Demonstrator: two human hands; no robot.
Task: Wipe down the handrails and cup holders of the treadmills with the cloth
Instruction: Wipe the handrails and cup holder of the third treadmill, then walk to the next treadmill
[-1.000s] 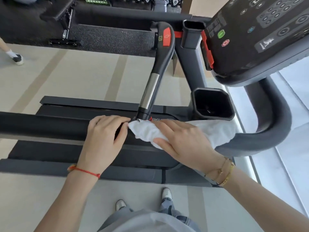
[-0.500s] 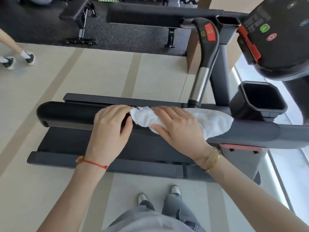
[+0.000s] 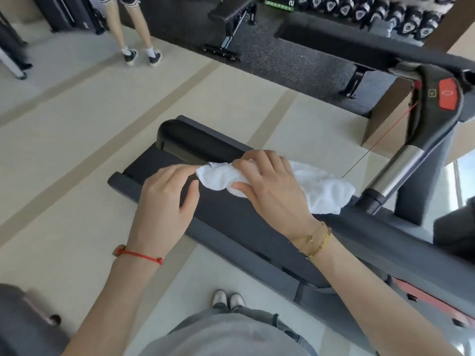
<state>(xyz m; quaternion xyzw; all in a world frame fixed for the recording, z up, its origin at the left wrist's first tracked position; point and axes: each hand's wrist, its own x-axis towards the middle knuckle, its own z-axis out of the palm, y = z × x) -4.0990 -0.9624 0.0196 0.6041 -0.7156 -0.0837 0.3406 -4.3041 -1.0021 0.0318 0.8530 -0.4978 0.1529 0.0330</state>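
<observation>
Head view is showing a person standing beside a treadmill and looking down at two bare hands. The white cloth (image 3: 277,186) is lying on top of the black handrail (image 3: 205,145), bunched up and draped over it. The right hand (image 3: 270,191) is sitting on the cloth with its fingers curled round it, pressing it onto the rail. The left hand (image 3: 167,199) is just beside it, curled round the rail, and its fingertips are touching the cloth's near end; whether they are pinching that end is hard to tell.

The cloth is looking soft, light and floppy, so it is probably going to bunch and slip if only a corner is held. A good hold seems to be the thick middle, wrapped round the rail. The handrail is looking hard, smooth and round, so the cloth should be sliding along it easily.

The rail's end (image 3: 169,129) is near the left hand, so this part of the wiping seems nearly done
</observation>
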